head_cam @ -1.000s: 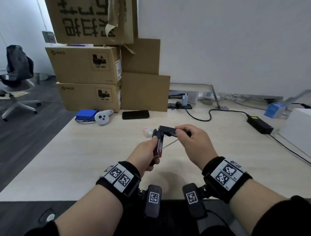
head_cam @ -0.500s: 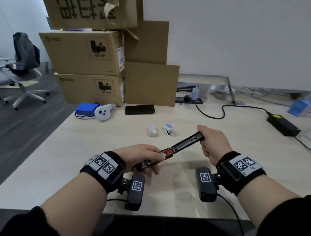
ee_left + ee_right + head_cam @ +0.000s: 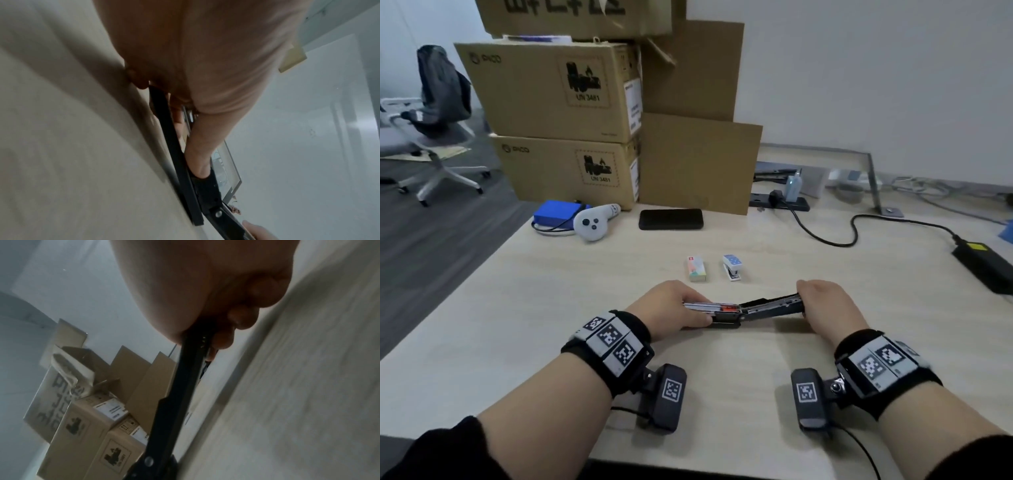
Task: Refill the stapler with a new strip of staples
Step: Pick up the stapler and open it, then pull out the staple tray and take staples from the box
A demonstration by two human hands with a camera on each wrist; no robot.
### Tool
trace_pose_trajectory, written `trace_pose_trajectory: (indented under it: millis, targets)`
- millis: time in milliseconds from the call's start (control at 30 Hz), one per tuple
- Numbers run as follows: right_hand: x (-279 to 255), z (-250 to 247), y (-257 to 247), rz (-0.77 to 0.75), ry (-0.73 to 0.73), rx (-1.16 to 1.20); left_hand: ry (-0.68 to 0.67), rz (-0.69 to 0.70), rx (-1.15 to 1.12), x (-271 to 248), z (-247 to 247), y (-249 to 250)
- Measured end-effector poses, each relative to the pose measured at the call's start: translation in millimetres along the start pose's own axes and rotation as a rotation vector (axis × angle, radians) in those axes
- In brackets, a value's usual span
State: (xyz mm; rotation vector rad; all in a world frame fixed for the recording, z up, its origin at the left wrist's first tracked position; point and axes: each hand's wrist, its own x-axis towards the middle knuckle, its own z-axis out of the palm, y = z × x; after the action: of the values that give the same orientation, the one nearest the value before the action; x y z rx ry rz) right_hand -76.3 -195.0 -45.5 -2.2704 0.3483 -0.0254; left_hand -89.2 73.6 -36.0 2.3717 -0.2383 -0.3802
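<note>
Stapler [image 3: 746,310] lies opened flat near the desk's [image 3: 517,308] front edge, long axis left-right; left hand [image 3: 674,308] grips its base, right hand [image 3: 828,308] its lid. Staple box [image 3: 695,269] lies just beyond.

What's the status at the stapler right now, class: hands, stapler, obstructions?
Both hands gripping: left hand on base end, right hand on lid end. Stapler swung open flat on desk. Staple box beyond, untouched.
</note>
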Motion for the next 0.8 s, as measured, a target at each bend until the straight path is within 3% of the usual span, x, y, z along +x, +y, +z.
trace_pose_trajectory:
  millis: [100, 233, 333, 433, 667, 800]
  targets:
    - [3.2, 2.0, 10.1, -0.035, 0.001, -0.222, 0.006, -0.067, 0.039, 3.7, 3.2, -5.3]
    - [3.0, 2.0, 1.1, -0.061, 0.006, -0.284, 0.008, -0.102, -0.004, 6.1, 4.5, -6.1]
    - [-3.2, 4.6, -22.3, -0.171, 0.063, -0.344, -0.004, -0.089, -0.019, 6.1, 5.7, -7.3]
    - [-3.5, 17.9, -50.3, -0.296, -0.017, -0.341, -0.012, -0.079, -0.039, 7.2, 7.1, -9.3]
    - [27.6, 52.8, -86.2, -0.248, -0.202, -0.568, -0.002, -0.084, -0.072, 3.5, 6.9, -8.3]
    - [39.3, 59.0, -88.1, -0.253, -0.204, -0.630, 0.028, -0.089, -0.111, 4.0, 8.0, -12.1]
